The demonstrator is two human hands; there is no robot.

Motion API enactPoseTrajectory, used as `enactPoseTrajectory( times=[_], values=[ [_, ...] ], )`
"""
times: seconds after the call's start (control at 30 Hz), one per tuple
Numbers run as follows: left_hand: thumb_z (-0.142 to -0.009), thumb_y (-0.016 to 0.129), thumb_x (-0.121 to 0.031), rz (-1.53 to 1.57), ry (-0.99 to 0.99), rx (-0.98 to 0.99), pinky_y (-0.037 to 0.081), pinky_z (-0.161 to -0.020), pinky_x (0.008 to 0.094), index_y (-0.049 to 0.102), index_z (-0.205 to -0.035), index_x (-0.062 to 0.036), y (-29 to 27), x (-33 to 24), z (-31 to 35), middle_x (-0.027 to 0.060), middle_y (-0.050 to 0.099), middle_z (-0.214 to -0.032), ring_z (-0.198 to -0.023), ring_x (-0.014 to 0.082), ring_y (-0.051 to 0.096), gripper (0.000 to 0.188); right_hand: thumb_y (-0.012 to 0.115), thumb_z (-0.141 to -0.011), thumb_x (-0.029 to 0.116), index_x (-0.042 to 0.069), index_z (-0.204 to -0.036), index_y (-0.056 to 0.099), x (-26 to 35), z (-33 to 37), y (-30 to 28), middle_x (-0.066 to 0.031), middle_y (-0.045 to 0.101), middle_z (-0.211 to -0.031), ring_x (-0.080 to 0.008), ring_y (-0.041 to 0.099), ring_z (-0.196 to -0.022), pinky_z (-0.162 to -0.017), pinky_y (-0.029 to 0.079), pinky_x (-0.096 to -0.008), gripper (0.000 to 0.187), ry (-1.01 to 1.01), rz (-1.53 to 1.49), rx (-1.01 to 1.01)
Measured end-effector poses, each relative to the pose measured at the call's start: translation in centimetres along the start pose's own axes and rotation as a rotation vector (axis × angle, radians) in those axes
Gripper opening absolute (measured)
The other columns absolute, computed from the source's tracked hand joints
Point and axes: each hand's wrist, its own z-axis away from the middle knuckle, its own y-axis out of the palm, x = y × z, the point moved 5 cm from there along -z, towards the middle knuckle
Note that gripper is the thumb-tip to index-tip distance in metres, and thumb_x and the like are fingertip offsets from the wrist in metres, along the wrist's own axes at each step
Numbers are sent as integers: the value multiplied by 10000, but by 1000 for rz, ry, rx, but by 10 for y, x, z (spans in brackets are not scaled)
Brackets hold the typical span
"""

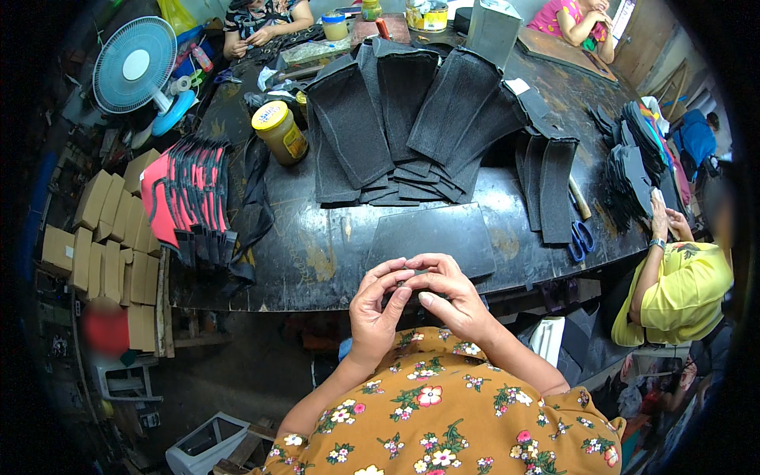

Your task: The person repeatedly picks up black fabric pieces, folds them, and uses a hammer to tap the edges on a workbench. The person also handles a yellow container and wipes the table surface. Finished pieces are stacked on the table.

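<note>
Just off the front edge of the table, my left hand [377, 305] and my right hand [452, 294] meet at the fingertips. Their fingers are bent into a loose arch, with both thumbs standing apart from them, and I see nothing held in either. Behind them a dark flat board [431, 233] lies on the table. Beyond it is a fanned stack of black fabric pieces [396, 119], each tapering and edged with a seam. More black strips [545, 182] hang over each other to the right of the stack.
Left on the table are a yellow-lidded jar [281, 134] and a row of pink and black pieces [188, 194]. Blue-handled scissors [582, 240] lie right. A fan [136, 67] and stacked cardboard boxes [119, 237] stand left. A person in yellow [685, 293] sits right; two others sit across.
</note>
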Motion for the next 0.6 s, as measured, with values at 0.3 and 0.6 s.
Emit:
enactPoseTrajectory(
  times=[0.3, 0.6],
  values=[
    [-1004, 701, -73, 72, -105, -38, 534, -936, 277, 703, -1208, 25, -3, 3, 2, 97, 722, -1151, -1031, 133, 682, 227, 627, -958, 245, 67, -1318, 688, 1, 3, 3, -195, 373, -1607, -344, 328, -1521, -1225, 251, -493, 406, 44, -98, 36],
    [-955, 744, -25, 247, -215, -118, 589, -859, 305, 722, -1096, 11, -12, 17, 4, 100, 759, -1005, -894, 166, 726, 148, 660, -922, 273, 78, -1344, 686, 10, 4, -2, -205, 369, -1617, -369, 333, -1516, -1223, 256, -516, 465, -25, 82, 64]
  ],
)
